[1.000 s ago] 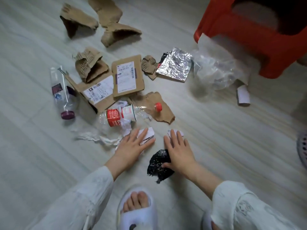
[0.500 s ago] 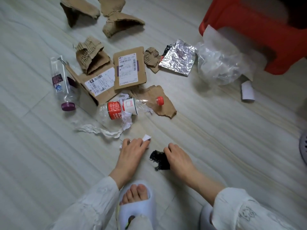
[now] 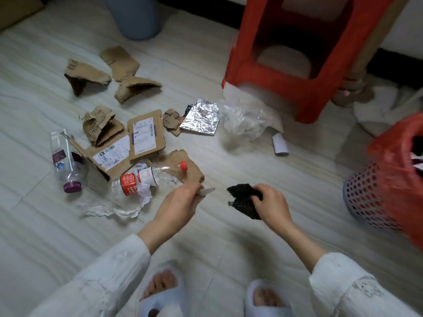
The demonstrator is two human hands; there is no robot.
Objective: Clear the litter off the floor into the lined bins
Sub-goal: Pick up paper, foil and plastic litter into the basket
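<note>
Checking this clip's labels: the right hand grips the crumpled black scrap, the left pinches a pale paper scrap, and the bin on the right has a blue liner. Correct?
Not quite. The head view shows the bin lined in red, not blue. The right hand does grip the black scrap, and the left hand pinches the pale paper scrap.

Dim, soft indoor light; slight motion blur, wide-angle bending at edges.

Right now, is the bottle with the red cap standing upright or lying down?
Lying down. The bottle with the red cap rests on its side on the floor, cap pointing right, partly over torn cardboard.
</note>
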